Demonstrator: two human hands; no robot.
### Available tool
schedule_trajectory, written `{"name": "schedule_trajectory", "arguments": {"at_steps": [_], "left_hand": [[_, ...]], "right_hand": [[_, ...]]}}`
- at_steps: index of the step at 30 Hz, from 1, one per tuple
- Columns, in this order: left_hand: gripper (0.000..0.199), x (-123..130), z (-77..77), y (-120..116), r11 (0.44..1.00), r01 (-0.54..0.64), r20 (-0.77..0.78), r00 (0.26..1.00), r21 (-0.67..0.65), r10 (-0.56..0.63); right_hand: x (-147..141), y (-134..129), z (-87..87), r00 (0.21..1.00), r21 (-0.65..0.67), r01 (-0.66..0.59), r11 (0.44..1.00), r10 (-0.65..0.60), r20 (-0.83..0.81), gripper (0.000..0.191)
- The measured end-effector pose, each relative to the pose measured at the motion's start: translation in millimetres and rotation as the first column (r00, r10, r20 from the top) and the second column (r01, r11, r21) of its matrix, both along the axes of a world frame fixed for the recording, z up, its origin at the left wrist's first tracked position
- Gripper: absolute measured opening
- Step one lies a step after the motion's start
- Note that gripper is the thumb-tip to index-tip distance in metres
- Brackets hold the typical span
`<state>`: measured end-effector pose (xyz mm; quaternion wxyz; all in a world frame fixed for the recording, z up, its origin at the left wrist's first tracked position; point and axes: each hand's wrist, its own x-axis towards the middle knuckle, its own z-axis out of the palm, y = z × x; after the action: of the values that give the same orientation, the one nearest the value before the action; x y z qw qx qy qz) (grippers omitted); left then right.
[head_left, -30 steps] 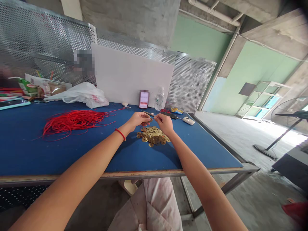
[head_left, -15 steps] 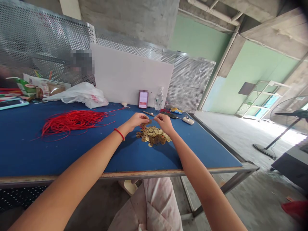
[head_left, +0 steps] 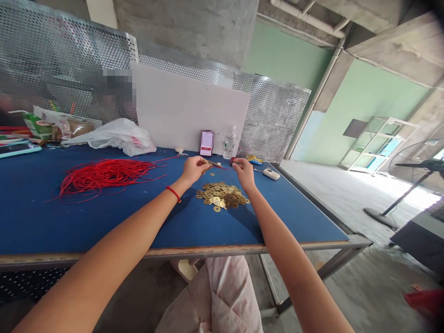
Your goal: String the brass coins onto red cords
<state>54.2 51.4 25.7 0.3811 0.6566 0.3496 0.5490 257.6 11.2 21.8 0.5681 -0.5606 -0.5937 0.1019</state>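
My left hand (head_left: 193, 169) pinches its fingertips together above the blue table top (head_left: 86, 217), and a thin red cord (head_left: 220, 165) runs from near them toward my right hand (head_left: 243, 171). Those right fingers curl close to a small red item, too small to make out. Below both hands lies a pile of brass holed coins (head_left: 220, 196), with one loose coin (head_left: 211, 174) nearby. A slim pen-like tool (head_left: 215, 163) lies by my left fingertips. A tangled bundle of red cord (head_left: 104, 175) lies to the left.
A white plastic bag (head_left: 121, 143), a water bottle (head_left: 229, 142), a propped phone (head_left: 206, 142) and a white computer mouse (head_left: 270, 174) stand along the table's back. Behind them rise a white board (head_left: 190, 108) and a perforated metal screen (head_left: 274, 122). The table's front edge (head_left: 138, 253) is close to me.
My hands have moved apart and slightly toward the table's back. The small clump of coins between them earlier no longer shows, and the pile looks more spread out.
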Motion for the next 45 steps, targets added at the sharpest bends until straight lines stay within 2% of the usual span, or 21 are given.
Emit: {"name": "schedule_trajectory", "arguments": {"at_steps": [3, 7, 9, 12, 14, 15, 18, 20, 23, 26, 30, 32, 34, 40, 45], "left_hand": [[0.014, -2, 1.0, 4, 0.992, -0.122, 0.075, 0.990, 0.040, 0.119], [0.009, -5, 2.3, 4, 0.981, -0.187, 0.077, 0.980, 0.041, 0.184], [0.008, -5, 2.4, 4, 0.980, -0.194, 0.059, 0.980, 0.034, 0.192], [0.006, -5, 2.1, 4, 0.977, -0.204, 0.030, 0.979, 0.055, 0.203], [0.007, -4, 1.7, 4, 0.975, -0.208, 0.011, 0.978, 0.073, 0.208], [0.007, -4, 1.4, 4, 0.975, -0.210, 0.005, 0.978, 0.079, 0.210], [0.009, -5, 0.2, 6, 0.972, -0.210, 0.000, 0.977, 0.109, 0.212], [0.009, -5, -0.8, 7, 0.968, -0.209, -0.011, 0.977, 0.140, 0.212], [0.007, -4, -2.2, 8, 0.963, -0.211, -0.042, 0.974, 0.170, 0.221], [0.007, -3, -3.4, 7, 0.955, -0.213, -0.074, 0.970, 0.205, 0.232], [0.006, -3, -5.2, 7, 0.949, -0.208, -0.095, 0.967, 0.237, 0.236], [0.005, -2, -5.8, 7, 0.950, -0.203, -0.103, 0.967, 0.237, 0.232], [0.005, -2, -5.9, 7, 0.952, -0.196, -0.112, 0.967, 0.234, 0.227], [0.006, 0, -5.4, 5, 0.960, -0.186, -0.122, 0.969, 0.210, 0.214], [0.006, 1, -7.0, 5, 0.961, -0.182, -0.134, 0.968, 0.206, 0.212]], "right_hand": [[7, 5, 1.2, 0.980, 0.111, 0.054, 0.992, -0.032, -0.196, 0.026], [16, 8, 2.8, 0.917, 0.117, 0.183, 0.976, -0.126, -0.379, 0.025], [17, 8, 3.9, 0.903, 0.115, 0.201, 0.973, -0.139, -0.407, 0.024], [10, 5, 3.9, 0.965, 0.086, 0.080, 0.993, -0.055, -0.257, 0.020], [2, 0, 1.4, 0.998, -0.036, -0.066, 0.997, 0.066, -0.014, 0.018], [-2, -3, -0.6, 0.981, -0.128, -0.126, 0.984, 0.142, 0.129, 0.020], [-12, -11, -7.7, 0.804, -0.349, -0.184, 0.919, 0.345, 0.485, 0.037], [-14, -15, -11.2, 0.694, -0.412, -0.181, 0.893, 0.413, 0.590, 0.048], [-14, -15, -12.8, 0.651, -0.454, -0.217, 0.864, 0.475, 0.592, 0.050], [-13, -12, -12.8, 0.676, -0.494, -0.291, 0.819, 0.541, 0.500, 0.041], [-14, -9, -14.0, 0.698, -0.569, -0.394, 0.722, 0.638, 0.325, 0.025], [-15, -10, -14.5, 0.700, -0.586, -0.413, 0.698, 0.654, 0.286, 0.022], [-16, -11, -14.3, 0.700, -0.580, -0.404, 0.707, 0.647, 0.301, 0.021], [-19, -14, -12.6, 0.703, -0.507, -0.252, 0.824, 0.516, 0.489, 0.043], [-20, -17, -9.7, 0.626, -0.518, -0.217, 0.827, 0.525, 0.576, 0.037]]}}
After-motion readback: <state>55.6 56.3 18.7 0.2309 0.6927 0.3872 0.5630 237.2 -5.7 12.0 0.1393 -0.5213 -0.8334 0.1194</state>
